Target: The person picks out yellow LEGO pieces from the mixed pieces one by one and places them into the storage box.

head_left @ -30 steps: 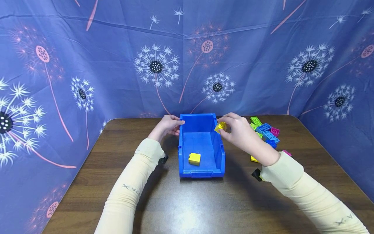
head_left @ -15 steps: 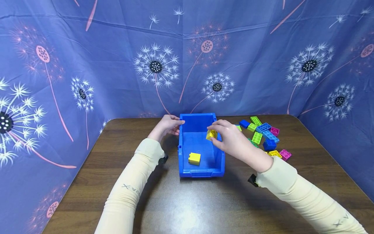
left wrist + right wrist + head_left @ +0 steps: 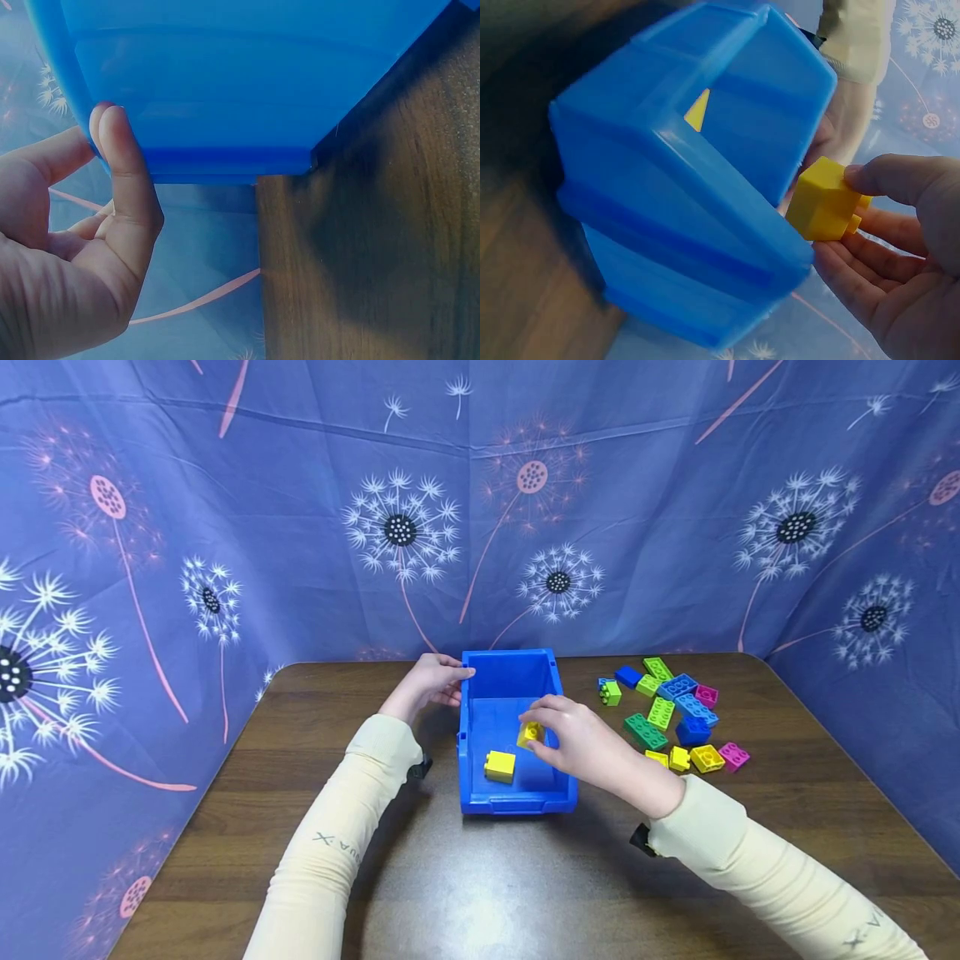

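A blue plastic bin stands on the wooden table. At its far left corner my left hand grips the side, thumb by the rim and fingertips against the outer wall. My right hand pinches a yellow toy brick between thumb and fingers over the bin's right half. In the right wrist view, this yellow brick shows its studs towards the palm. Another yellow brick lies on the bin's floor near the front, mostly hidden behind the wall in the right wrist view.
Right of the bin lie several loose toy bricks, among them a dark green brick, a blue brick, a pink brick and a yellow brick. A blue patterned cloth hangs behind the table.
My right hand has carried the yellow brick from the bin's right rim leftward and towards the front, over the inside. More loose bricks are uncovered on the right. The left hand stays put.
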Demonstrator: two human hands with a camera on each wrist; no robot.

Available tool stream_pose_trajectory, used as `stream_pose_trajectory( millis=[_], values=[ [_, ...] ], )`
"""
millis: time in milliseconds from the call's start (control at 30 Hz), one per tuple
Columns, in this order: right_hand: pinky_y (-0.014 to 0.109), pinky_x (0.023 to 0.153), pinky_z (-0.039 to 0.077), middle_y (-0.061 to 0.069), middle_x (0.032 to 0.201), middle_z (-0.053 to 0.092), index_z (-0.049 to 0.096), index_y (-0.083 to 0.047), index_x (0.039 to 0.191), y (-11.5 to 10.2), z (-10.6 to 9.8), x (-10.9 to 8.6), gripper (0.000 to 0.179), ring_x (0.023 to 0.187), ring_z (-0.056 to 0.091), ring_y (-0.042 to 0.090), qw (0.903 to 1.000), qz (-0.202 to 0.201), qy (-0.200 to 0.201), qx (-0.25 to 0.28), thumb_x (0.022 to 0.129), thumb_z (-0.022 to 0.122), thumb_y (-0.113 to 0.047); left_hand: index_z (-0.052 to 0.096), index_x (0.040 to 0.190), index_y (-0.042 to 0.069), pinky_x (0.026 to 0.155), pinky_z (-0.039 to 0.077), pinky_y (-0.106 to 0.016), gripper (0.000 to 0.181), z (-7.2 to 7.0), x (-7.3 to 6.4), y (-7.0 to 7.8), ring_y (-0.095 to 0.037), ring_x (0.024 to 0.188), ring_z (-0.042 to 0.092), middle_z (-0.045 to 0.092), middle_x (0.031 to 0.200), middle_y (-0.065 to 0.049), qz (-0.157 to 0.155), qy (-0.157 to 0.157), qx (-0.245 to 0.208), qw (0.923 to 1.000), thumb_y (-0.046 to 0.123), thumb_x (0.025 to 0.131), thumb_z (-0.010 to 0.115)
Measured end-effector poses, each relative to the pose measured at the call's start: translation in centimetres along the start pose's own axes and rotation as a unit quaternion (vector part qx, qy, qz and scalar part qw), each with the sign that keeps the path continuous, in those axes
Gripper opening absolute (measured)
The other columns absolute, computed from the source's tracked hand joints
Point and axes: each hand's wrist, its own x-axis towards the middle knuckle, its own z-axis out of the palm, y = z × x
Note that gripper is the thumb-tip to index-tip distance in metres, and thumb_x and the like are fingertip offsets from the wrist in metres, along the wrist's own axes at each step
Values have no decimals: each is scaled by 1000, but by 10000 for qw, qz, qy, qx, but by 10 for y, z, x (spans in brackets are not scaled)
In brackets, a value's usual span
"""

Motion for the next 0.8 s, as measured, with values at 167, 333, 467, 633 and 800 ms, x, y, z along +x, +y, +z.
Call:
stream_pose_trajectory(
  millis=[167, 333, 467, 633, 800],
  values=[
    [27, 69, 58, 8, 104, 64, 70, -9, 104, -2, 7, -2, 31, 92, 66, 21, 9999, -70, -153, -35, 77, 79, -20, 54, 120, 2, 64, 59, -36, 41, 0, -1, 1, -17, 55, 61, 60, 81, -13, 7, -27, -37, 10000, 25, 89, 66],
    [27, 72, 58, 5, 101, 64, 70, -10, 103, -4, 15, -2, 30, 91, 65, 18, 9992, -87, -347, -149, 77, 79, -22, 54, 120, 2, 63, 59, -35, 41, 0, -2, 1, -16, 54, 61, 60, 80, -12, 13, -36, -29, 10000, 25, 89, 67],
    [26, 73, 57, 3, 99, 64, 70, -11, 103, -5, 21, -4, 29, 89, 63, 15, 9981, -119, -570, -207, 79, 77, -24, 54, 121, 2, 63, 59, -35, 41, 0, -1, 1, -16, 55, 62, 60, 81, -13, 35, -26, 2, 10000, 25, 89, 66],
    [27, 73, 57, 4, 99, 64, 70, -10, 106, -5, 26, -6, 31, 87, 64, 15, 9966, -138, -783, -225, 79, 77, -23, 54, 120, 3, 69, 59, -38, 40, 0, -1, 0, -17, 56, 62, 61, 83, -13, 31, -22, 11, 10000, 26, 89, 66],
    [28, 73, 58, 5, 98, 65, 70, -8, 106, -6, 29, -6, 31, 86, 64, 16, 9949, -119, -973, -252, 78, 78, -19, 54, 119, 3, 72, 58, -40, 41, 0, -2, 0, -17, 57, 62, 61, 83, -14, 7, -3, -20, 10000, 26, 89, 67]
  ],
)
